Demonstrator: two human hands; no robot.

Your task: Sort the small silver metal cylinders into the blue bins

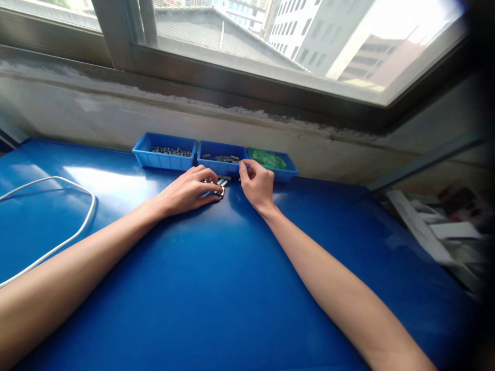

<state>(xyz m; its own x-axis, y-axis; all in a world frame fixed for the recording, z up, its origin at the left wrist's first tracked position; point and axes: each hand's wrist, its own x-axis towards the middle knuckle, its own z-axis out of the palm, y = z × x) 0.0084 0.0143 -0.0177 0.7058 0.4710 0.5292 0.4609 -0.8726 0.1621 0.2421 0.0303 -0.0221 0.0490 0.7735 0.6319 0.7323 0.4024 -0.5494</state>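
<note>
My left hand rests low over the blue table, fingers curled around a small cluster of dark and silvery metal pieces. Part of that cluster is hidden under the fingers. Beside the front of the middle blue bin is my right hand, closed with thumb and index fingertip together. Whatever it may pinch is too small or hidden to make out. Several short grey metal bars lie inside the middle bin, just beyond the hands.
The left blue bin contains many small metal parts. Green plastic bags fill the right blue bin. A white cable loops across the table's left side. Wall and window frame rise behind the bins.
</note>
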